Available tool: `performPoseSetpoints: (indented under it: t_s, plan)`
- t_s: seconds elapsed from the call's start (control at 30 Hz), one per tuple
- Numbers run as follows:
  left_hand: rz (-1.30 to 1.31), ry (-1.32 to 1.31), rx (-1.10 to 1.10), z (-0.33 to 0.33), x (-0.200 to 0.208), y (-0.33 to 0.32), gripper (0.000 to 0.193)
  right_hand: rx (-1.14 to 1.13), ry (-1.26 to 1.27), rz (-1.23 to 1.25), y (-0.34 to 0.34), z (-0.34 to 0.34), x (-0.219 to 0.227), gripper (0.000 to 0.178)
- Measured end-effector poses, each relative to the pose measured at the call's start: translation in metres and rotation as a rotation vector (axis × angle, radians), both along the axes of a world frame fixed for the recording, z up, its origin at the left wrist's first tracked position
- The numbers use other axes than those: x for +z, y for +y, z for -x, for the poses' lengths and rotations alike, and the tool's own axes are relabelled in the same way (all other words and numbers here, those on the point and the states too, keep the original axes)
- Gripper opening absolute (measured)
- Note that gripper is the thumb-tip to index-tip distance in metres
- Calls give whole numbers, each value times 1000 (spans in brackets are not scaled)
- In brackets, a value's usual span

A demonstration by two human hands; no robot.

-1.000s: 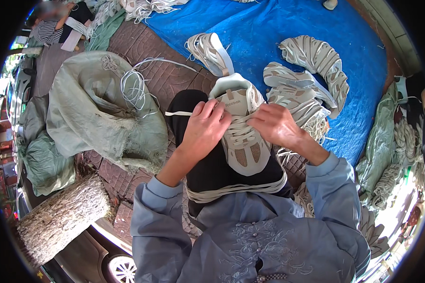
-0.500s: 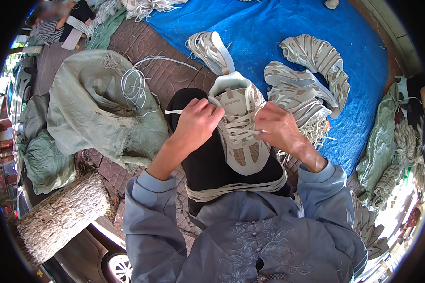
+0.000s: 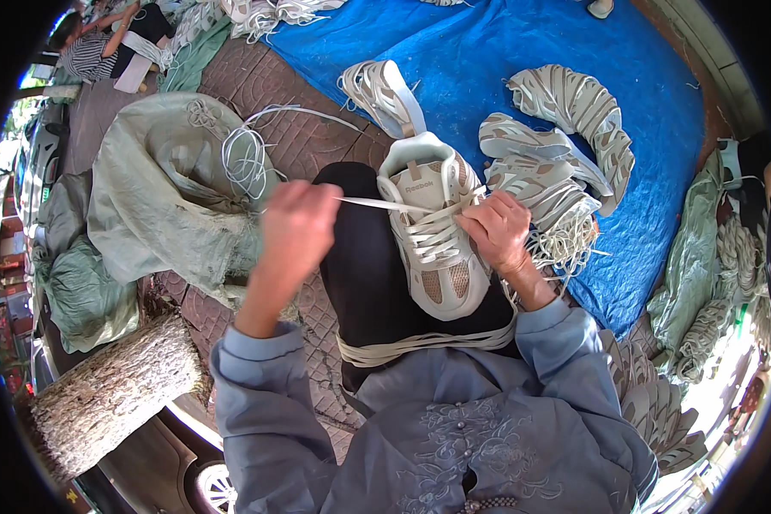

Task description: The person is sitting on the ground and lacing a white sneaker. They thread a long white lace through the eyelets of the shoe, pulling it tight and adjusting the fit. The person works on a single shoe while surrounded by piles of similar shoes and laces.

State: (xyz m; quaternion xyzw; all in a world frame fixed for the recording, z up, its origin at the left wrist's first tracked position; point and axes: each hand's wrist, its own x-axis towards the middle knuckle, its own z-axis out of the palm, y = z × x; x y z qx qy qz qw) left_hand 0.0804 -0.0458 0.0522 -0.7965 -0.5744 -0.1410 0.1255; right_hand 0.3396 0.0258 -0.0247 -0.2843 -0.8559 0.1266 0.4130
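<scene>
A beige and white sneaker (image 3: 447,283) rests on my lap, its toe toward me and its opening facing away. Cream lace crosses its front in several rows. My left hand (image 3: 298,230), blurred by motion, is out to the left of the shoe, closed on a shoelace (image 3: 377,204) that runs taut from the upper eyelets. My right hand (image 3: 499,227) is closed at the shoe's right edge, beside the upper eyelets; its fingertips pinch lace there. A bundle of loose cream laces (image 3: 428,343) lies across my thighs.
On a blue tarp (image 3: 437,43) ahead lie a single sneaker (image 3: 384,96) and a curved row of shoe uppers (image 3: 574,103). A pale green sack (image 3: 146,188) with white cord stands left, near a rough stone block (image 3: 116,394). Another person (image 3: 94,51) sits far left.
My left hand has swung left, away from the shoe, drawing the lace out straight. My right hand has shifted slightly and stays by the shoe's right edge.
</scene>
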Motion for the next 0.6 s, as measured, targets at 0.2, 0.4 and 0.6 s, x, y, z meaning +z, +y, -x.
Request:
performPoseSetpoints:
  t_s: [0.2,0.4,0.6]
  plan:
    - [-46,222,121,28,-26,-30,10,-85,156,573,-10,-12,-22,15]
    - [114,-197,399,-1,-1,-14,15,-94,-32,1227,44,-28,-31,54]
    - [420,-2223,38,-7,-21,6,28,320,686,1566,58,-38,-56,46]
